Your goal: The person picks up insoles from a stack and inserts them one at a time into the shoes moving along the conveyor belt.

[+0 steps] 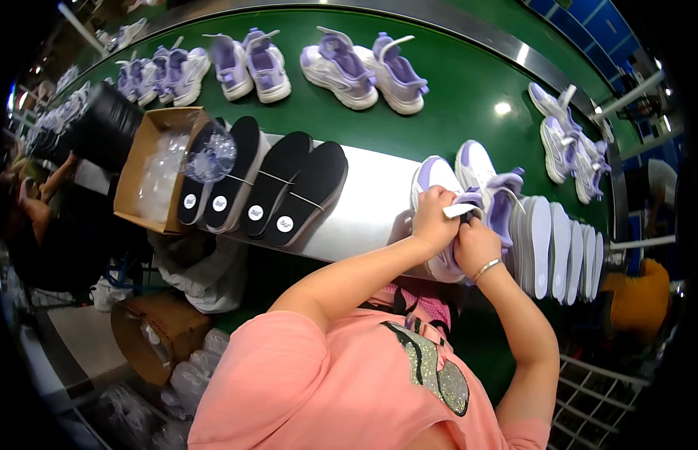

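Observation:
A white and lilac sneaker [430, 174] lies on the metal ledge in front of me, its toe pointing away. My left hand [436, 219] is closed on it near the tongue, beside a pale strap. With bent fingers, my right hand [478, 246] grips the rim of the same shoe's opening; a bracelet circles that wrist. What the fingertips press inside the shoe is hidden. Just right of it stands a matching sneaker [475, 160], touched by neither hand. Stacks of pale grey insoles [541, 244] stand close by my right hand.
Bundled black insoles [310, 191] and a cardboard box [131, 184] of clear plastic pieces occupy the ledge's left. Sneaker pairs [338, 67] line the green belt [454, 94], with more shoes [566, 142] at right. A person's arm [60, 176] shows at far left.

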Tool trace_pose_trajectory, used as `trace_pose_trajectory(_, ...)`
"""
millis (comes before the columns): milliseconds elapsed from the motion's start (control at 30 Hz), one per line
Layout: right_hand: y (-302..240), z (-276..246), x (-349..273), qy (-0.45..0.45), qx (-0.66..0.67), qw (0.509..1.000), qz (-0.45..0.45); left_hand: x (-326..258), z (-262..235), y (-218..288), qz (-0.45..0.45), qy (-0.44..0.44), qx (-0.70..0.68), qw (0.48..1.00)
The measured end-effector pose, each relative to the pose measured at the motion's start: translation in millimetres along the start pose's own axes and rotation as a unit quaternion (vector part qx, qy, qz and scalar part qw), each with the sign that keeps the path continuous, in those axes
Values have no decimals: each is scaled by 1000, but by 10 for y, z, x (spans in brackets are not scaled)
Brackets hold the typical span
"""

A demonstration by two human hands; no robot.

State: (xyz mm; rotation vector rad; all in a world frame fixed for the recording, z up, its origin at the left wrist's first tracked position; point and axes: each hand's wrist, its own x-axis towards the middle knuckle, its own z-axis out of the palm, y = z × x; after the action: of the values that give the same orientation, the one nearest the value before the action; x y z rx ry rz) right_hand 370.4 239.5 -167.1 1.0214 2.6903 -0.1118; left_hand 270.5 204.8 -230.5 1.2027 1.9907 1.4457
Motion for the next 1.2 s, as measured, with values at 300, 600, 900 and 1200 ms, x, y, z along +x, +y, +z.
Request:
trace_pose_trajectory(300,97,-517,-507,-109,-12,994,25,-25,-78,-6,6,24,-13,1000)
trace_pose_trajectory(600,-14,-117,-85,-44,-18,997,-68,88,-37,-161,5,-65,-19,998)
trace_pose_trajectory(900,1,86,103,-102,38,992,-59,84,-117,-186,15,-106,-47,993)
trace_pose_trajectory(1200,23,127,552,-379,13,915,-137,110,-104,-217,30,-118,-45,992)
